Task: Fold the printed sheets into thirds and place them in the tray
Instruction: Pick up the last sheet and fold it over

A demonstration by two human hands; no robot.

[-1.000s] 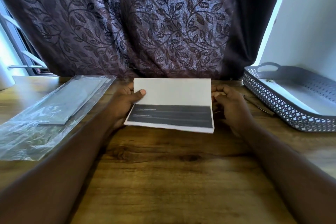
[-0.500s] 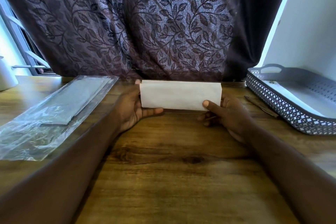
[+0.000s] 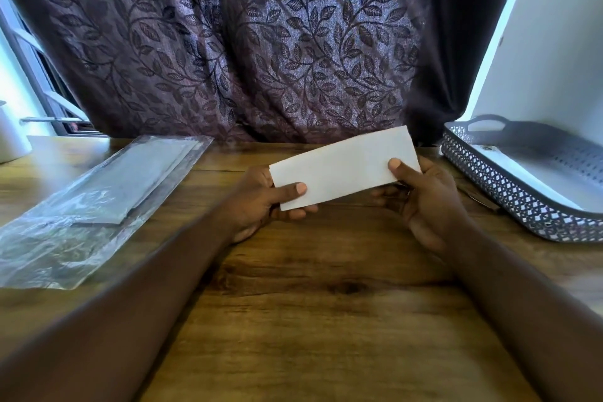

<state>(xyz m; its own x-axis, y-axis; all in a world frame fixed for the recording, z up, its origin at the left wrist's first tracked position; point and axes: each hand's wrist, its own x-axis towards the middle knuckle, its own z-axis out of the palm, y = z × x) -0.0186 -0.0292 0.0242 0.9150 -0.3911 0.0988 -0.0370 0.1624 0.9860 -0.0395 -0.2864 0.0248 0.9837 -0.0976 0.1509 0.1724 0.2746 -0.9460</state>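
The wooden table point(image 3: 310, 320) runs wide under everything, w/ the grey lattice tray point(image 3: 489, 173) at its right side, something white & flat already inside, and a clear plastic sleeve point(image 3: 81, 222) of more sheets well apart on the left. The folded sheet point(image 3: 342, 166) is up off the table, tilted w/ its right end higher, held btwn both hands, near the tray but not over it. L hand point(image 3: 257, 202) pinches the lower left corner, thumb on top, fingers curled under; R hand point(image 3: 427, 202) pinches the right end likewise, thumb point(image 3: 399, 166) on the face. Likely risks: creases may not be pressed hard, so if one hand lets go for the transfer the flaps could spring open. A one-corner pinch could also let the sheet droop & snag the tray wall, or land askew. Too tight a pinch could dent a corner.
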